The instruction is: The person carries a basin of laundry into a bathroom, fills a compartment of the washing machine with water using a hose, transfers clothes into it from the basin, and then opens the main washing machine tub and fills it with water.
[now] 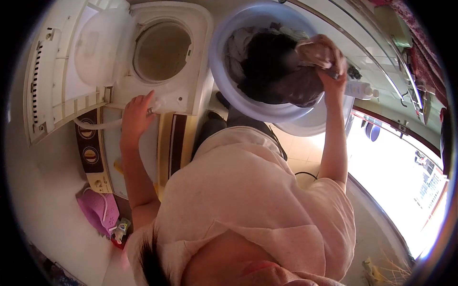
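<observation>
My right hand is raised over the right rim of a large pale-blue basin. It is closed on a crumpled pinkish-brown cloth; some of its fingers are hidden. Below it, a heap of dark clothes fills the basin, with lighter grey cloth around it. My left hand lies at the front edge of a white washing machine, fingers extended and holding nothing that I can see. Just beyond it is the machine's round tub opening. The lid stands raised on the left.
A white hose runs beside my left wrist. A white bottle stands right of the basin, below metal rails. A purple container sits low on the left. Bright daylight enters through a doorway.
</observation>
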`<state>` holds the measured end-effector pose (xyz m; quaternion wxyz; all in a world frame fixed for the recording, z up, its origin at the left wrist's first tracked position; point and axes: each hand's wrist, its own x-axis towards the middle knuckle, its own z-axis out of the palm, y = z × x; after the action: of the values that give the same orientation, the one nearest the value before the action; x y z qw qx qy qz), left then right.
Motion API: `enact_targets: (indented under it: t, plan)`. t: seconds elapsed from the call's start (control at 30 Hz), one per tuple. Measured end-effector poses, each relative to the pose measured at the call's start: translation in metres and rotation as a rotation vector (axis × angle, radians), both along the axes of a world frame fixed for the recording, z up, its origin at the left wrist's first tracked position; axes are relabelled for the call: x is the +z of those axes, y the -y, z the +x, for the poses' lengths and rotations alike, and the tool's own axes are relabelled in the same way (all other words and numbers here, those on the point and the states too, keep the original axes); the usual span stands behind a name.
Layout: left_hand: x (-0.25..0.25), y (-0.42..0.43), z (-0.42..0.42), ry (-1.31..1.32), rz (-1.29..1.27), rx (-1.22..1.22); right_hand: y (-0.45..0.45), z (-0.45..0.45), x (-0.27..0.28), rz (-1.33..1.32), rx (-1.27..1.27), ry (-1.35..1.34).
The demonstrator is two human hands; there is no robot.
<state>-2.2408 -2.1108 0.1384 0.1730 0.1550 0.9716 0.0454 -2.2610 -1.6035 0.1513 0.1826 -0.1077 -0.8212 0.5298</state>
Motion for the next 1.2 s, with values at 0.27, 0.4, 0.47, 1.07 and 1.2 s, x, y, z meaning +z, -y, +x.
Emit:
enact_targets:
  t: [0.27, 0.4, 0.47, 1.07, 1.2]
  plan:
    - [-0.009, 0.004, -0.003, 0.05, 0.128, 0.01, -0.004, 0.021, -0.005, 0.46, -0.054, 0.269]
    - [-0.02, 0.009, 0.002, 0.103, 0.28, 0.049, 0.005, 0.024, -0.008, 0.422, 0.098, 0.246]
    - [-0.028, 0.009, 0.006, 0.033, 0.278, 0.069, 0.003, 0.022, -0.014, 0.482, 0.065, 0.264]
    - [-0.067, 0.003, 0.0, -0.319, 0.134, 0.055, 0.04, 0.029, -0.014, 0.845, 0.385, 0.343]
    - [-0.07, 0.008, 0.003, -0.365, 0.199, 0.013, 0.027, 0.021, -0.026, 0.79, 0.308, 0.316]
